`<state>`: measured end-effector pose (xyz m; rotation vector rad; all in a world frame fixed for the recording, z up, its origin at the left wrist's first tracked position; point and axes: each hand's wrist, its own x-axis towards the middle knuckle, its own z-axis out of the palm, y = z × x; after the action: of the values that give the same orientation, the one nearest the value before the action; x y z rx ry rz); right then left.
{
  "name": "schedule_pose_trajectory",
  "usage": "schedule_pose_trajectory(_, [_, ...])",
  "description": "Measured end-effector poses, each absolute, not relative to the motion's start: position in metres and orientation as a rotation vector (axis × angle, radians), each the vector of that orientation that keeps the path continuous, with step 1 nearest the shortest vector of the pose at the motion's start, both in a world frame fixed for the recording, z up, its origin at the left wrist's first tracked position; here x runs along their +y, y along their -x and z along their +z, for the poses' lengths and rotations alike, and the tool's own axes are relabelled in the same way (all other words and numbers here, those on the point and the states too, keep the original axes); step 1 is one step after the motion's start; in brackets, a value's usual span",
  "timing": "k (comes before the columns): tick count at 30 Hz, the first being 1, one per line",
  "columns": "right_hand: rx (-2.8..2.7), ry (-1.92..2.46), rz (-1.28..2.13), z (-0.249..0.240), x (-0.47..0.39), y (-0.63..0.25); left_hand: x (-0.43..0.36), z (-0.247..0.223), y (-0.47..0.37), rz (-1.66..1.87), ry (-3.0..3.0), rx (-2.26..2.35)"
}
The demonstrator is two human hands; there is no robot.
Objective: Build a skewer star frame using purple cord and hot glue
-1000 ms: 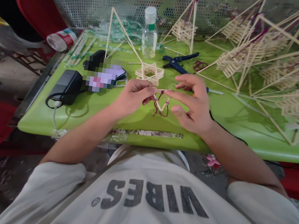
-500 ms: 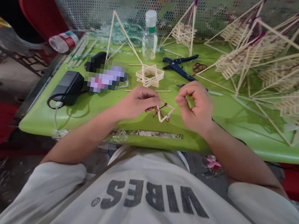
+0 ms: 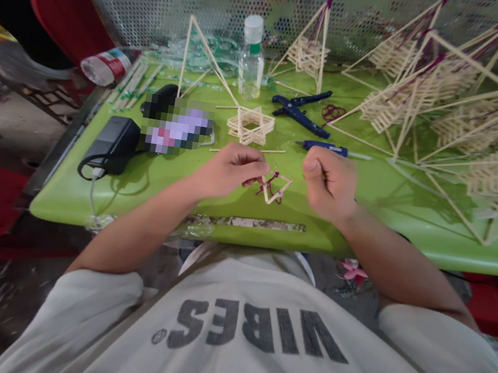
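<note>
My left hand (image 3: 235,170) is closed, its thumb and fingers pinching one corner of a small stick frame (image 3: 270,197) with dark red string wound about it. To the right of the frame, my right hand (image 3: 330,187) is curled closed above the green table (image 3: 394,225); whatever its fingers grip, if anything, is hidden. A blue pen-like tool (image 3: 324,147) lies just beyond my right hand. Past my left hand sits a star-shaped stack of pale sticks (image 3: 251,126).
Blue pliers (image 3: 299,111), red string (image 3: 333,113) and a clear bottle (image 3: 250,67) are farther back. Several stick pyramids (image 3: 415,93) crowd the right. A phone (image 3: 182,132), black box (image 3: 116,143) and fallen cup (image 3: 105,66) are left. A metal strip (image 3: 248,222) lies near the front edge.
My right hand has curled tighter and shifted slightly right and down, uncovering more of the blue pen-like tool. My left hand remains on the small frame.
</note>
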<state>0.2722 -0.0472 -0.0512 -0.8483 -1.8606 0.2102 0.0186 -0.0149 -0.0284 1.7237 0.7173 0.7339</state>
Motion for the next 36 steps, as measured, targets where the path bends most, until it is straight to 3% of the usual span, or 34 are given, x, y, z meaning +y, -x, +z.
schedule_pose_trajectory(7, [-1.754, 0.789, 0.277, -0.059, -0.041, -0.272, -0.013, -0.033, -0.016, 0.797, -1.708, 0.739])
schedule_pose_trajectory(15, [-1.418, 0.793, 0.063, -0.052, -0.025, -0.278, -0.012, -0.031, -0.014, 0.799, -1.674, 0.729])
schedule_pose_trajectory(24, [-1.002, 0.642, -0.014, -0.039, 0.017, -0.338, -0.013, -0.028, -0.018, 0.904, -1.586, 0.694])
schedule_pose_trajectory(31, [-0.994, 0.782, 0.072, -0.039, 0.017, -0.341, -0.008, -0.033, -0.016, 1.074, -1.443, 0.592])
schedule_pose_trajectory(36, [-1.467, 1.076, 0.351, -0.041, -0.009, -0.312, -0.007, -0.034, -0.014, 1.102, -1.430, 0.567])
